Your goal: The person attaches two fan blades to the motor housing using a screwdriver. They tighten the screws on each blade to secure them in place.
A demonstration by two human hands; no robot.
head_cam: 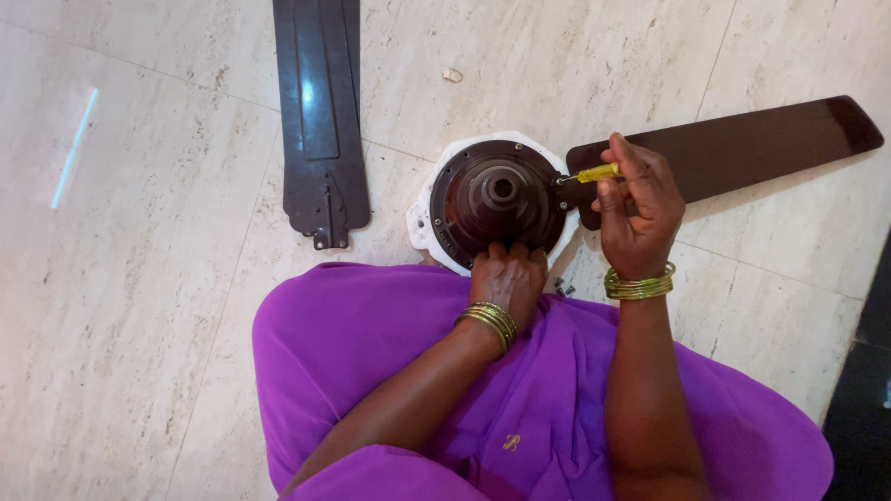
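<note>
A dark brown round ceiling-fan motor point(498, 197) lies on the pale stone floor over a white foam piece point(422, 206). My left hand point(507, 276) grips the motor's near rim. My right hand point(636, 209) holds a yellow-handled screwdriver point(594, 173), its tip at the motor's right edge where a brown fan blade point(752, 142) meets it. Gold bangles circle both wrists.
A second, detached fan blade point(320, 111) lies flat to the upper left, apart from the motor. Small screws point(562, 289) sit on the floor by my right wrist. A small white scrap point(452, 75) lies further off. Purple cloth point(557, 399) covers my lap.
</note>
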